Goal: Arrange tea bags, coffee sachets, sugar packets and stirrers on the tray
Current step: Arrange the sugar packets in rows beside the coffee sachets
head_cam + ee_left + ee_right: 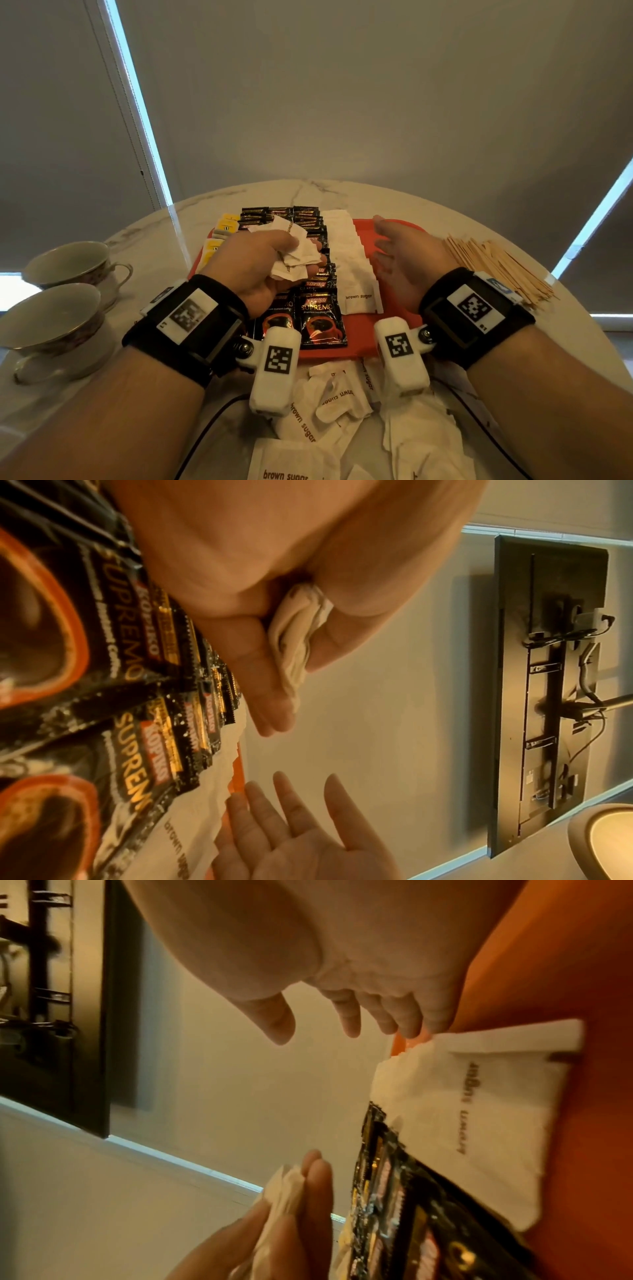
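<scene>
Round white marble table (219, 212), grey roller blinds (342, 89) edged with daylight, black wall-mounted panel (548, 685) with cables

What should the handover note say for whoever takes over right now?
Left hand grips a bunch of sugar packets above the coffee sachets.
Right hand is open and holds nothing, above the tray.
Done: tea bags, coffee sachets and a sugar row lie on the tray.
Left: place the held packets, the loose packets at the near edge, and the stirrers lying right of the tray.
</scene>
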Demonstrator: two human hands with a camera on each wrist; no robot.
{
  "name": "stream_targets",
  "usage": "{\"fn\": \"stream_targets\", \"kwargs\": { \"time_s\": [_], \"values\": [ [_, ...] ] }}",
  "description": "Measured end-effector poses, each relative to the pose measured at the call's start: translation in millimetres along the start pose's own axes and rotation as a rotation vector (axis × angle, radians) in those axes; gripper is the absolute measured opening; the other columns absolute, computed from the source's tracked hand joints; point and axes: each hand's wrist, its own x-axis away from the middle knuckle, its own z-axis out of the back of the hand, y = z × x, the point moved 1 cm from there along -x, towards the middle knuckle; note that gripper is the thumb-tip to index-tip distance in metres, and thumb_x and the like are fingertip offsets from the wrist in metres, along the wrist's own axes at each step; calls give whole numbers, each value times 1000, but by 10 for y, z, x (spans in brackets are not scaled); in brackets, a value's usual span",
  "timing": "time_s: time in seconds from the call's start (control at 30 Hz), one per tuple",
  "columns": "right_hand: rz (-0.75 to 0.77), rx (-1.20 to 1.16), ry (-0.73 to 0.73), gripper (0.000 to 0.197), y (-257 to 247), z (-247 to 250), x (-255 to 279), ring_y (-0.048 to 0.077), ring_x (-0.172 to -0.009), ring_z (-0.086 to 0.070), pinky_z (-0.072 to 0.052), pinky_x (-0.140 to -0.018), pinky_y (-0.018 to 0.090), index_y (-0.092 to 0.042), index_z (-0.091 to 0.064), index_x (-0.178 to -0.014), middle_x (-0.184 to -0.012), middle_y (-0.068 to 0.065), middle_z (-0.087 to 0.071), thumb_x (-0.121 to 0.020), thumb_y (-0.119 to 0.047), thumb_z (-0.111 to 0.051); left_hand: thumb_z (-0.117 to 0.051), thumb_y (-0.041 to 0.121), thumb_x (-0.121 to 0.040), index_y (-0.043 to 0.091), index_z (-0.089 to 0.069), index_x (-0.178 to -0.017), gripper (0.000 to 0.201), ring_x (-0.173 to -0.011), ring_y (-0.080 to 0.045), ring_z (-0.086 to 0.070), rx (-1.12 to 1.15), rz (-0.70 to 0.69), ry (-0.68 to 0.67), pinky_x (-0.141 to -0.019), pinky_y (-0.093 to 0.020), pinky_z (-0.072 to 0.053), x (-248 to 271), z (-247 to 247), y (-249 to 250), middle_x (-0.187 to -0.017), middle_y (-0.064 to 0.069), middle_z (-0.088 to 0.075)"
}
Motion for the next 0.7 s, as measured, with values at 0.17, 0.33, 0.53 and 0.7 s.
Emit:
{"fn": "stream_targets", "kwargs": {
  "time_s": [0.17, 0.33, 0.53, 0.7],
  "values": [
    [205, 122, -93, 23, -142, -157, 14, 19, -112, -68, -49, -106, 44, -17, -73, -111, -114, 1, -74, -93, -32, -71, -70, 1, -92, 3, -69, -113, 21, -83, -28, -79, -55, -18, 1, -56, -33, -63, 20, -15, -15, -98, -16, -80],
    [244, 187, -302, 17, -81, -325, 98, 26, -96, -73, -60, -87, 40, -9, -76, -101, -100, 9, -78, -90, -22, -75, -82, 14, -66, 6, -73, -108, 43, -79, -21, -77, -213, -90, -101, -56, -29, -57, 27, -4, -50, -94, -12, -79],
    [180, -12, -344, 16, 44, -233, 114, 20, -76, -67, -53, -68, 30, -4, -69, -104, -92, 11, -73, -90, -9, -72, -85, 16, -66, 8, -71, -107, 45, -76, -20, -73, -215, -139, -26, -52, -26, -54, -30, 25, -43, -93, -11, -78],
    [187, -36, -295, 28, 92, -216, 121, 18, -67, -63, -54, -61, 28, 2, -66, -108, -90, 14, -71, -84, -8, -77, -77, 2, -86, 5, -67, -114, 29, -75, -21, -76, -133, -171, -4, -50, -27, -56, -6, 3, -15, -93, -13, -79]
  ]
}}
